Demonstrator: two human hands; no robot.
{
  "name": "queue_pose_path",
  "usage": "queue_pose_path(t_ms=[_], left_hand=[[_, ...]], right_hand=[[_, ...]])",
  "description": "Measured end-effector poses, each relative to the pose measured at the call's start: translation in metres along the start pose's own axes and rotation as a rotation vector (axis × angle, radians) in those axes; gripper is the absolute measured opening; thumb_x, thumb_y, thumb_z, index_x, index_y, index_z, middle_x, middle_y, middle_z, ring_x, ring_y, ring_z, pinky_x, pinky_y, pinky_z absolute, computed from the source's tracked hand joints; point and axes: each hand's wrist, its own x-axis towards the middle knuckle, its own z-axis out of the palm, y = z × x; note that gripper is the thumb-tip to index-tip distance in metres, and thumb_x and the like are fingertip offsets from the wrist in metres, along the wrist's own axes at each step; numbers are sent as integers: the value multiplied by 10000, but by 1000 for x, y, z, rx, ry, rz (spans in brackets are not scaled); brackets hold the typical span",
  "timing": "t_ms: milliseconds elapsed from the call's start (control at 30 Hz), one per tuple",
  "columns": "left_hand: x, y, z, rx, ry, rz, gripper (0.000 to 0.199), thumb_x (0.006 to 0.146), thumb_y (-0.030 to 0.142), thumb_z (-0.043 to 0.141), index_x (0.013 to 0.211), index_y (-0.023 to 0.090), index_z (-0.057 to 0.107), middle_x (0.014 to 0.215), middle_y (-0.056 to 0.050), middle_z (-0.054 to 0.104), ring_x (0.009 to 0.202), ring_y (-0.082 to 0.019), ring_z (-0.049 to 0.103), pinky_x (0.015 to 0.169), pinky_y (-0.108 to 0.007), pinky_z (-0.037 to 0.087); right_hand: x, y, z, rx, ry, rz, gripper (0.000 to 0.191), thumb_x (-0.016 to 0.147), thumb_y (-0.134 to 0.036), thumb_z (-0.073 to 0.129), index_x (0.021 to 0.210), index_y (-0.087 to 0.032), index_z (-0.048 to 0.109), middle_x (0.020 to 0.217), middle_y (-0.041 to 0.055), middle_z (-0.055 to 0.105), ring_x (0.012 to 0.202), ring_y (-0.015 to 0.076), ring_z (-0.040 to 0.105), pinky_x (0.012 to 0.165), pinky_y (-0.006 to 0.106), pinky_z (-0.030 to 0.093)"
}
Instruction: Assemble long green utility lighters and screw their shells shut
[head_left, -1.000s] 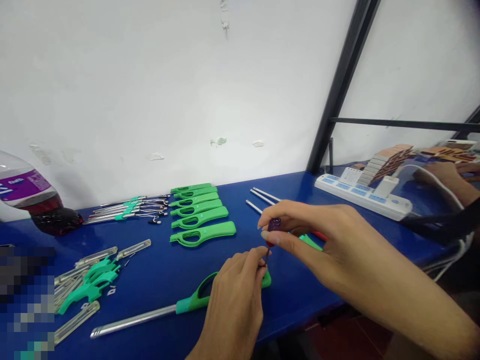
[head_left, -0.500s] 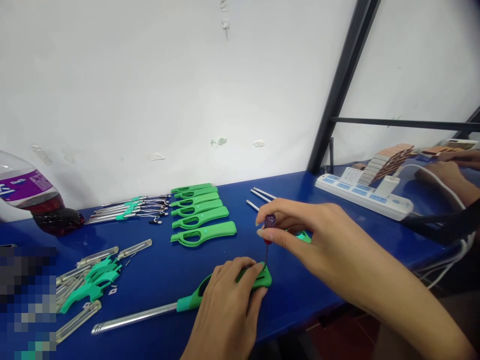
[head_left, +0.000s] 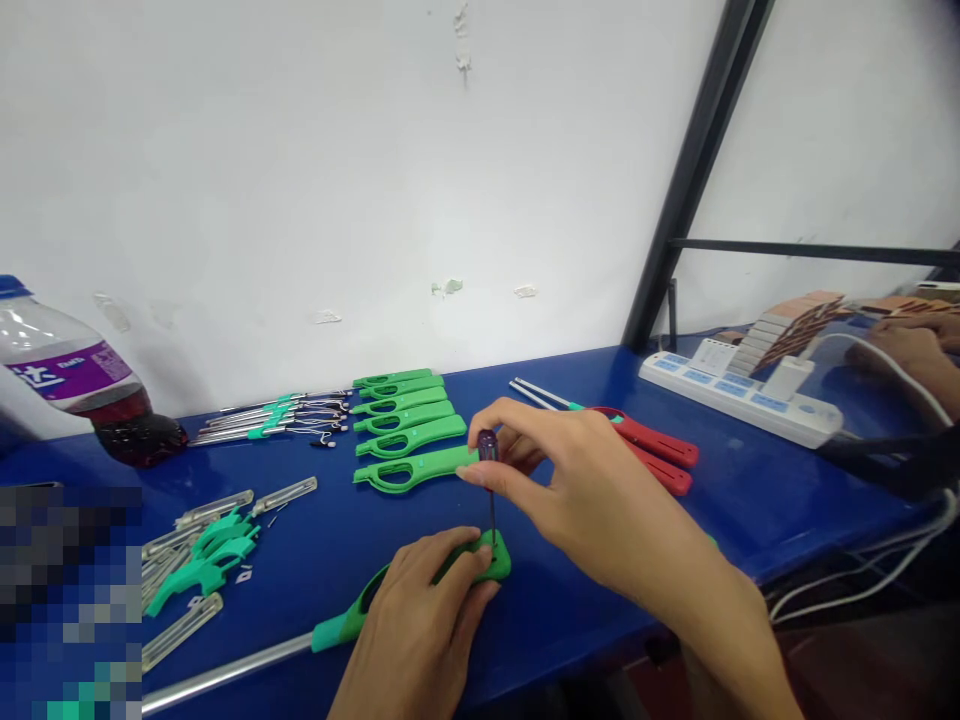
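Observation:
My left hand (head_left: 420, 610) is closed around the green handle of a long-nosed lighter (head_left: 349, 622), pressing it down near the table's front edge. The lighter's metal tube runs to the lower left. Between thumb and fingers, my right hand (head_left: 570, 470) grips a small screwdriver (head_left: 488, 448) with a dark purple handle. It stands nearly upright, its tip at the slot in the handle's end. Behind lie several green handle shells (head_left: 412, 467) in a row. Beyond my right hand are red lighters (head_left: 660, 440) with metal tubes.
Clear fuel tubes (head_left: 182, 630) and teal triggers (head_left: 202, 575) are piled at left. Metal rods with wires (head_left: 281, 415) lie by the wall. A drink bottle (head_left: 90, 380) leans there. A power strip (head_left: 739, 395) sits at right, with another person's hands (head_left: 911, 345) beyond.
Both hands, with the lighter and screwdriver, appear shifted left and slightly down as the view moves. The red lighters are now exposed. The screwdriver tip stays at the handle's end.

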Motion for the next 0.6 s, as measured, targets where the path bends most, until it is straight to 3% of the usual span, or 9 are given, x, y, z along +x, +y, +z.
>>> queue_pose_path(t_ms=[400, 600], left_hand=[[-7, -13, -21, 126, 144, 90, 325, 1179, 319, 437, 1127, 240, 748, 1117, -65, 834, 915, -225, 841, 772, -338, 724], [-12, -15, -29, 165, 43, 78, 318, 1164, 248, 447, 1195, 219, 762, 1196, -89, 820, 1025, -251, 831, 855, -369, 721]], right_hand=[[7, -8, 17, 117, -55, 7, 159, 1016, -312, 769, 949, -284, 628, 770, -91, 717, 720, 130, 684, 649, 258, 441], [6, -11, 22, 127, -77, -15, 148, 1030, -283, 749, 955, -274, 621, 749, -91, 717, 702, 125, 694, 630, 254, 432]])
